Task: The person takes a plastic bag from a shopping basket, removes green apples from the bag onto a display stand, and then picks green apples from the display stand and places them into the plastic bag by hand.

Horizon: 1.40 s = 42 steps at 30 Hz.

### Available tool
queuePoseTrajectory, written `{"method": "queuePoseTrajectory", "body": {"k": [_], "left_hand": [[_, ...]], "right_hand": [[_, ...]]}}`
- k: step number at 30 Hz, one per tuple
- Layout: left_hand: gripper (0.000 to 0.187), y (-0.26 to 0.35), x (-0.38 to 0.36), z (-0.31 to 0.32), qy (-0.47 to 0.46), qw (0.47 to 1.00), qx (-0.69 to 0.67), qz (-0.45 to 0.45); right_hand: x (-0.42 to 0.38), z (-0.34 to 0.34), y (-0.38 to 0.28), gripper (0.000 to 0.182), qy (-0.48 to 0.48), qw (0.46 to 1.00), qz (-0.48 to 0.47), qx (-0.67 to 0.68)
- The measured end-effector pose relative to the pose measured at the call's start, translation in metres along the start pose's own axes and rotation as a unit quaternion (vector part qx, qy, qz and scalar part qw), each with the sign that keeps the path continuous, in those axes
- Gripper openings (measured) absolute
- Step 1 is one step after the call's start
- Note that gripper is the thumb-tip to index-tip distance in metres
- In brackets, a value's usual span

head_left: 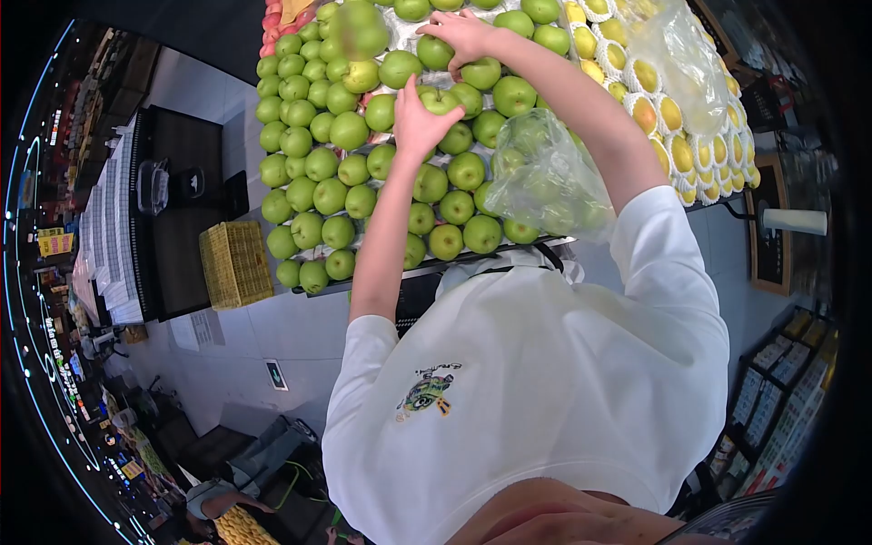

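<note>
grey floor tiles [263, 331] lie beyond a desk [431, 269] heaped with green apples [349, 130]. our left hand [421, 124] and right hand [465, 36] curve wide around apples in the pile; whether either grip is firm, we cannot tell. since the round fruit lean together, one nudge could send some rolling off our near edge. apples show through the clear bag [538, 195], inside or behind it; the wicker basket's [238, 263] contents escape us.

The apples [349, 131] are open from above, the bag [549, 186] seemingly blocking some.
</note>
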<state>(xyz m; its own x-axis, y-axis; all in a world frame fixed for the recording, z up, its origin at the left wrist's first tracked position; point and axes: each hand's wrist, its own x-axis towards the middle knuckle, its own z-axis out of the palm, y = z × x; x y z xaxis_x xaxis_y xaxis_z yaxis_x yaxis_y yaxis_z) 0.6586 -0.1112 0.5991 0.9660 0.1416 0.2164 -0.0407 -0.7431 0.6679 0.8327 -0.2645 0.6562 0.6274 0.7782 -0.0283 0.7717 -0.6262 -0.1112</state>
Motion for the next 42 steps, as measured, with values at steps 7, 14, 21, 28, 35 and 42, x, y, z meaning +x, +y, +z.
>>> {"method": "queuePoseTrajectory", "body": {"k": [7,14,21,28,35,42], "left_hand": [[0.131,-0.009,0.005,0.008,0.052,0.993,-0.083,-0.072],[0.136,-0.015,0.021,-0.007,-0.009,0.982,-0.147,-0.117],[0.137,-0.024,0.022,-0.005,-0.025,0.99,-0.109,-0.092],[0.138,-0.02,0.019,-0.007,-0.008,0.991,-0.089,-0.095],[0.122,-0.019,-0.007,-0.013,0.033,0.996,-0.067,-0.059],[0.073,-0.007,-0.069,-0.048,0.019,0.993,-0.112,-0.031]], "right_hand": [[0.007,0.02,0.016,0.104,0.021,1.0,-0.012,-0.011],[0.004,0.036,0.007,0.094,0.109,0.993,0.001,-0.051],[0.008,0.018,-0.008,0.104,0.031,0.995,0.061,-0.075],[0.056,0.015,-0.013,0.1,0.023,0.998,-0.012,0.059],[0.07,0.023,-0.039,0.078,0.008,0.995,-0.052,0.088],[0.066,0.034,-0.043,0.066,0.011,0.997,-0.054,0.056]]}}
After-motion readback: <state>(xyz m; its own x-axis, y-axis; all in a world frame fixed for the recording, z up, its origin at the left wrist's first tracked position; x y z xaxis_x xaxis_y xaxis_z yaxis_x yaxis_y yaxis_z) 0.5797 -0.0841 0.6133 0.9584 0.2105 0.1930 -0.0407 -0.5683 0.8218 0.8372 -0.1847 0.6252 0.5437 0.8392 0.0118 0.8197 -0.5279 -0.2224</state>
